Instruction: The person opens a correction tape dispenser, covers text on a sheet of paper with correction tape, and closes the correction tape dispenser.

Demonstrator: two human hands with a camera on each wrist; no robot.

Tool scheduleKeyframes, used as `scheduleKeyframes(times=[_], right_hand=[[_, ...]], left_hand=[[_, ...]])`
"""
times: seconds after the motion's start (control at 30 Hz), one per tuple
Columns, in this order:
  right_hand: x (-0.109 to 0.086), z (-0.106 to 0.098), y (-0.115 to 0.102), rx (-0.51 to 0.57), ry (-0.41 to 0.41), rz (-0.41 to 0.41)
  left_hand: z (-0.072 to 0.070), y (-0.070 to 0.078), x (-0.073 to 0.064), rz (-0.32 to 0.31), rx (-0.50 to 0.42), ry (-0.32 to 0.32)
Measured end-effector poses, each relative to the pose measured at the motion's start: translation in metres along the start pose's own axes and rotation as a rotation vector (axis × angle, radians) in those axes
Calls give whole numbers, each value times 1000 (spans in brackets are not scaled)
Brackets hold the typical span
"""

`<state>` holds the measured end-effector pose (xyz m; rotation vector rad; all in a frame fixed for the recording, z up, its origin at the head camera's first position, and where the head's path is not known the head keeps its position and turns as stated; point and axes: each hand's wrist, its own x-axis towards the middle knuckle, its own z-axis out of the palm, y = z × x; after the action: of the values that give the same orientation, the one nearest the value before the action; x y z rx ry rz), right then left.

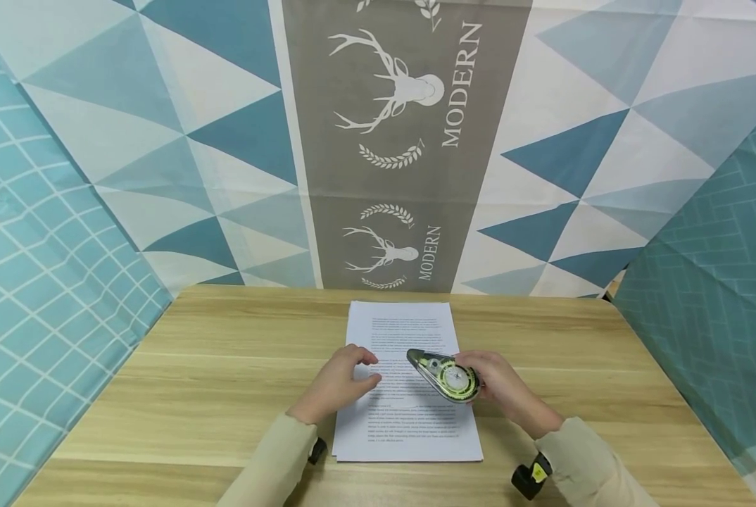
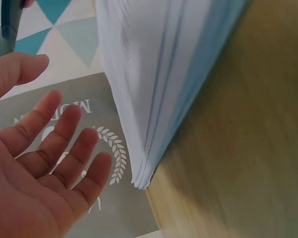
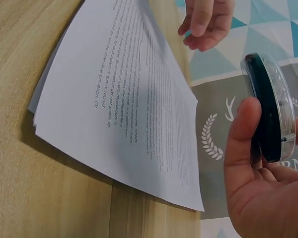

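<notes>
My right hand [image 1: 503, 386] grips a correction tape dispenser [image 1: 449, 378] by its rounded end, above the right part of a stack of printed paper [image 1: 410, 433]. The dispenser has a clear shell with a dark and yellow-green body, and its narrow tip points up and to the left. Seen from the right wrist, the thumb presses the dark side of the dispenser [image 3: 269, 109]. Over the left edge of the stack is my left hand [image 1: 338, 380], holding nothing, its fingers loosely bent and apart. In the left wrist view the sheets' edges [image 2: 164, 89] show beside this hand.
The stack lies on a wooden table [image 1: 226, 394] that reaches back to a patterned cloth [image 1: 410, 176] with deer heads and triangles. Blue-green tiled cloths [image 1: 42, 246] hang at both sides. A dark device [image 1: 530, 479] is strapped to the right wrist.
</notes>
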<state>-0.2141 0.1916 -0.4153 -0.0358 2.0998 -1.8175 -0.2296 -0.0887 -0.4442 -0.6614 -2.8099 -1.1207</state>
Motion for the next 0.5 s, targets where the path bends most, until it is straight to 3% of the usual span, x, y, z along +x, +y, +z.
scheduleKeyframes(times=[0.33,0.5], right_hand=[[0,-5,2,37,13,-2],[0,-9,4,55,69,8]], left_hand=[[1,-4,8,-19,112,-94],[4,-5,13,-24,208,-136]])
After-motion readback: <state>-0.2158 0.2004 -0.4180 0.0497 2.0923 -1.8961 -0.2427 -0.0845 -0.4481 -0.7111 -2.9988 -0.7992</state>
